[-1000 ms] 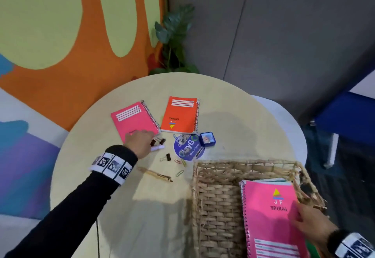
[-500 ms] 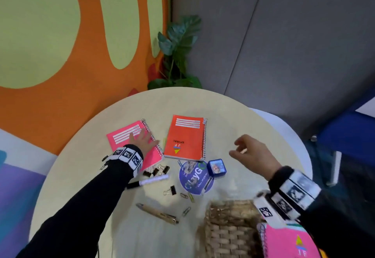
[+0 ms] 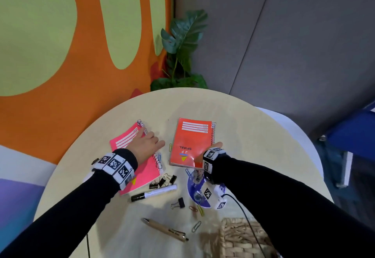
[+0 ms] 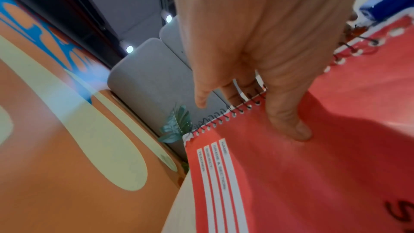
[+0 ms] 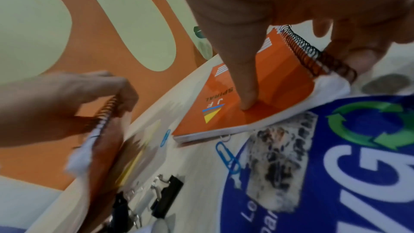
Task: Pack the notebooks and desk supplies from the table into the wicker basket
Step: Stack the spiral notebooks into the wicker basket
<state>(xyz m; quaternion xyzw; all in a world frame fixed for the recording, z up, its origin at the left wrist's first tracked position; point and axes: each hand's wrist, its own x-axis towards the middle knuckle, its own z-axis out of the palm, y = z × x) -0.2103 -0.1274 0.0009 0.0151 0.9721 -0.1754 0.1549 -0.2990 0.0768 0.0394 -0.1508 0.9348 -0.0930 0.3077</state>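
Note:
A pink spiral notebook (image 3: 121,142) lies at the left of the round table (image 3: 253,136). My left hand (image 3: 146,144) grips its spiral edge, thumb (image 4: 298,132) on the cover, fingers curled over the wire. In the right wrist view that edge of the pink notebook (image 5: 105,148) looks raised. An orange spiral notebook (image 3: 190,138) lies to its right. My right hand (image 3: 215,146) grips it near the spiral side, thumb (image 5: 246,95) pressing the cover. The wicker basket (image 3: 239,237) shows only a corner at the bottom right.
Between my arms lie a white marker (image 3: 154,192), black binder clips (image 3: 162,181), a wooden pen (image 3: 165,230), several paper clips (image 3: 195,226) and a blue round sticker (image 3: 195,186). A potted plant (image 3: 180,51) stands behind the table.
My right hand left the basket and came forward onto the orange notebook. My left hand moved from the clips up to the pink notebook's spiral edge.

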